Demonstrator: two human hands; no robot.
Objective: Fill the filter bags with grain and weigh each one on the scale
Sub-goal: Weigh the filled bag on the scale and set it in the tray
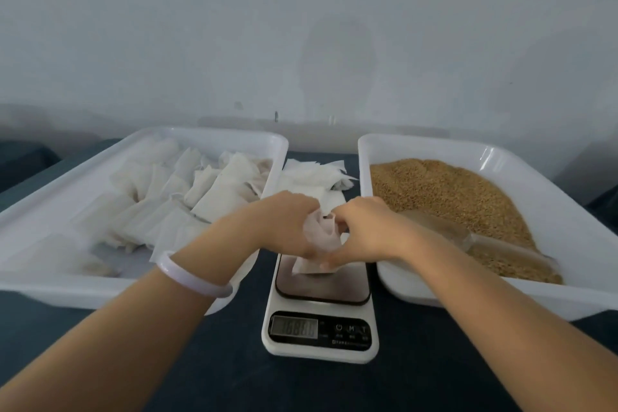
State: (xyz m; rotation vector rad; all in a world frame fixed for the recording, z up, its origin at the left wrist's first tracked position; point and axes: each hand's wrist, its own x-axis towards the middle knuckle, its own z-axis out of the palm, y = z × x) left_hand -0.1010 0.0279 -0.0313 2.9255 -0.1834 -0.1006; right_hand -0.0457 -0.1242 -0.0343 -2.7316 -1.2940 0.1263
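Both hands meet over the white digital scale [321,328]. My left hand [284,224] and my right hand [364,231] each pinch the top of one white filter bag [321,234], whose lower end rests on the scale's platform. The display shows blurred digits. On the right, a white tray [418,150] holds brown grain [461,197] with a clear scoop [475,241] lying in it. Another white tray [67,184] on the left holds several filter bags [214,191].
A loose heap of empty white bags [314,177] lies on the dark tabletop [200,371] between the two trays, behind the scale. A pale wall rises just behind the table. A pale bangle [194,278] circles my left wrist.
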